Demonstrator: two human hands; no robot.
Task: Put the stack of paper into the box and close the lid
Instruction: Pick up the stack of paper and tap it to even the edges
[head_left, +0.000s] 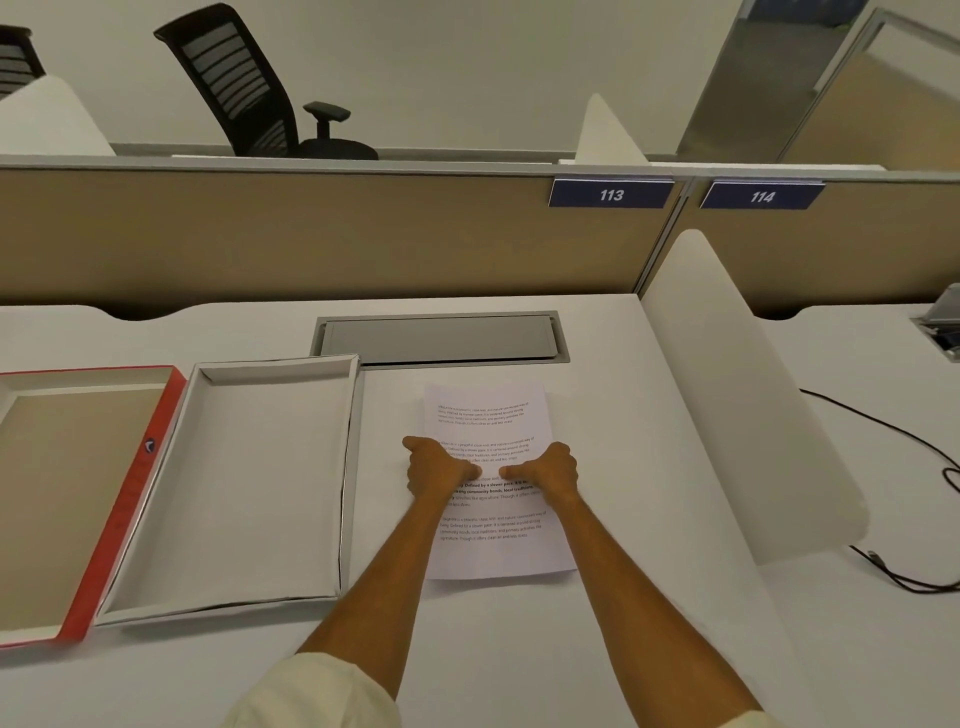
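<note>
the stack of paper (493, 467) lies flat on the white surface (519, 649), just to the right of the open box (249, 483), with printed text on the top sheet. it is not in the box — it rests beside it, and a narrow strip of bare surface shows between the two.

both hands are on the paper near its middle. the left hand (439, 467) is curled into a loose fist at the left edge of the sheet, with the thumb pointing to the right along the page. the right hand (545, 470) is curled in the same way, with its thumb pointing to the left, so the two thumbs almost meet. the fingers of both hands are folded together, pressing down on the top sheet, but i cannot tell if they grip any sheets under them. both forearms are bare, and a light sleeve (322, 696) shows at the bottom.

the box is white inside and has low walls; nothing lies in it. its lid (78, 493) lies open side up on the left, touching the box, with a red outer wall and a brown inside.

behind the paper a grey hatch (439, 340) is set into the surface. a white divider (727, 395) stands to the right, and black cables (893, 431) lie past it. signs 113 (611, 195) and 114 (762, 196) hang on the beige partition (260, 234), and a black chair (249, 88) stands behind it.
</note>
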